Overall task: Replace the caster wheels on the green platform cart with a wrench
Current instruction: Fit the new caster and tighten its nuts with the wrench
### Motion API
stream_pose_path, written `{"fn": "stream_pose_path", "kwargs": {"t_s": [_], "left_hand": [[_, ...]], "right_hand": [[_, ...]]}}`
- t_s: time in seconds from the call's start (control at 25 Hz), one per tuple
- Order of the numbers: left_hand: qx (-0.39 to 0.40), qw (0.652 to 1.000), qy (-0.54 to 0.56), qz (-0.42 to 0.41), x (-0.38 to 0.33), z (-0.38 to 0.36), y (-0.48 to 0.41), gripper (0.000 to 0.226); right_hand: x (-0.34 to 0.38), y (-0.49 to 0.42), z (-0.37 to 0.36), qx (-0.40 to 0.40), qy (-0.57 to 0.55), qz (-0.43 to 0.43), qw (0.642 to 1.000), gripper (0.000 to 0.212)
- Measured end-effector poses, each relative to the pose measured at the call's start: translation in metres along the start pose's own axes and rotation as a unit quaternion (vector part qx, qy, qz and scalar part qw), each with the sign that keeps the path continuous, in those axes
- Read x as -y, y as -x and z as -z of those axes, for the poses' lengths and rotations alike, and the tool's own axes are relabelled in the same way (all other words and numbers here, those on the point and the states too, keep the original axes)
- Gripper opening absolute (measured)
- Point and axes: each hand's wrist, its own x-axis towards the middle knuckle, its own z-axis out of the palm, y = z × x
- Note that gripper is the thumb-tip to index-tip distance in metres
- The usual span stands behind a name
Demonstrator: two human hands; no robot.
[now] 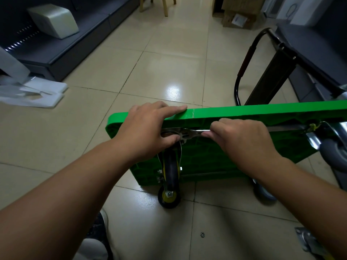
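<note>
Wrench (195, 130) in right hand (242, 141) — crosswise, head leftward; left hand (144, 132) grips cart (244, 111).

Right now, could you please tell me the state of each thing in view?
Green platform cart: tipped on edge, underside toward the person.
Black caster: mounted.
Wrench: head at the black caster's mount.
Grey caster: mounted.
Loose caster: lying on the floor.
Left hand: holds the cart's top edge.
Right hand: grips the wrench.

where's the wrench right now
Head view, centre: the wrench lies level just below the top edge of the green cart, gripped by the right hand, its head at the caster plate beside the left hand.
</note>
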Motion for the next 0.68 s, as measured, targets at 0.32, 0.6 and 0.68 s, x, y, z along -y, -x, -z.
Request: {"fn": "stream_pose_path", "kwargs": {"t_s": [0.32,0.6,0.68], "left_hand": [[0.005,1.000,-0.006,0.004,-0.001,0.000,0.002,0.072],[0.050,0.999,0.007,0.005,-0.002,0.010,-0.004,0.073],[0.068,0.998,0.011,0.004,-0.001,0.013,-0.006,0.072]], "right_hand": [[0.042,0.027,-0.074,-0.050,-0.359,-0.229,0.903,0.026],[0.099,0.042,-0.087,-0.016,-0.640,-0.412,0.648,0.031],[0.079,0.073,-0.089,0.041,-0.583,-0.410,0.700,0.023]]}}
